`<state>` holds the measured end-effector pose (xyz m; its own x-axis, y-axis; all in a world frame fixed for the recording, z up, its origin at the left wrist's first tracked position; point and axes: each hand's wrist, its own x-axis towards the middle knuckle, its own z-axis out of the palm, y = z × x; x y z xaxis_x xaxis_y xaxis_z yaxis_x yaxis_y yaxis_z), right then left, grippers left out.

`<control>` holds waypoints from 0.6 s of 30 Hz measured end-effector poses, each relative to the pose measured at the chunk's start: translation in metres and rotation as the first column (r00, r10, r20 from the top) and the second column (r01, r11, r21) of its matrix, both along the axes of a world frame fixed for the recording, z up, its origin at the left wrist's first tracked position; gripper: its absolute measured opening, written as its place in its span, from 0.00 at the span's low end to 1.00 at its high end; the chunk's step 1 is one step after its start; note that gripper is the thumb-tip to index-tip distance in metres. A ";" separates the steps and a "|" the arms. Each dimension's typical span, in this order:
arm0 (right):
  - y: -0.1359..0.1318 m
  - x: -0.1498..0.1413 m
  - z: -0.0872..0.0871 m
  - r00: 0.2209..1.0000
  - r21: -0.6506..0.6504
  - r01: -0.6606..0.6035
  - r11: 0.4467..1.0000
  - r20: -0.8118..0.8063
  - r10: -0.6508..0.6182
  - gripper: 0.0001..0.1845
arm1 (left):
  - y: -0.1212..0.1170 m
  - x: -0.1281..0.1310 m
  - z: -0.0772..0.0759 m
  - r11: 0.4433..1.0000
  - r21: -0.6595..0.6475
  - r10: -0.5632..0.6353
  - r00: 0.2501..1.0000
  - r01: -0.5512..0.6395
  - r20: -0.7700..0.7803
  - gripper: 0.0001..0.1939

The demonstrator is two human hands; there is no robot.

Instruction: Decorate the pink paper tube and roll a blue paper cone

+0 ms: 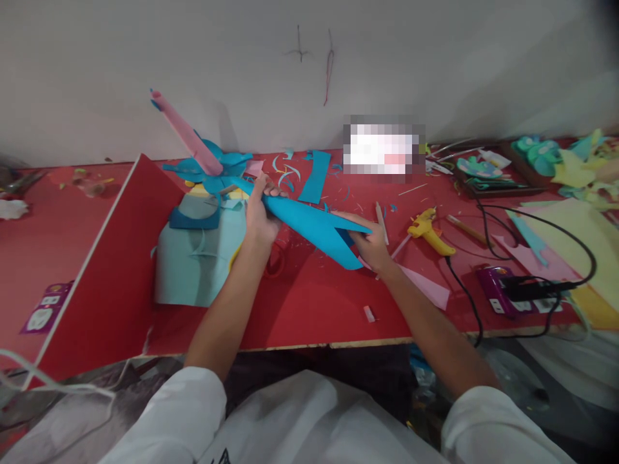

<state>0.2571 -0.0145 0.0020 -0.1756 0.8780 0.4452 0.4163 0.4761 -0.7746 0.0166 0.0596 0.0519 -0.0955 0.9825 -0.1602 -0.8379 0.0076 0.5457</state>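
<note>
While both hands are on the blue paper piece (309, 227), it sits above the middle of the red tabletop (309, 309), slanting from upper left down to lower right. Looks rolled or folded: narrow at the left end, split into two flaps at the right, darker blue showing between them.

Left hand (264, 209): clamped on the paper near its narrow end, tip poking out past the hand. Right hand (371, 243): closed on the paper at the flap end, some fingers tucked behind it. Exact thumb contact there is hidden, can't tell.

Left of the hands: pink paper tube (188, 132) leaning up and left out of blue paper petals (232, 166). Nearer the person, a pale blue sheet (181, 274) lies between the left forearm and an upright red panel (104, 270). Red ring-shaped handle (275, 260) just beside that forearm, rest of it unclear.

Beyond the hands: blue strip (315, 177) lying flat among thin paper offcuts.

Right side: yellow glue gun (430, 233) on its side, black cord running toward the near edge. Pink paper (428, 287) sits partly under the right forearm; small eraser-like block (369, 314) near it. Purple box (493, 290) with black plugs and cable on it. Dark tray (503, 190) of paper bits by the wall (265, 77).
</note>
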 end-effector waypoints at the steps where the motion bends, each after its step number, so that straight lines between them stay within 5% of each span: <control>1: -0.001 -0.001 0.002 1.000 -0.017 0.008 1.000 -0.006 -0.009 0.28 | -0.001 0.000 0.001 1.000 -0.001 0.001 1.000 -0.001 -0.006 0.18; 18: 0.002 -0.003 0.004 0.988 -0.061 0.024 0.998 -0.152 -0.033 0.27 | 0.000 0.003 -0.006 0.997 0.073 -0.012 0.998 0.008 0.064 0.12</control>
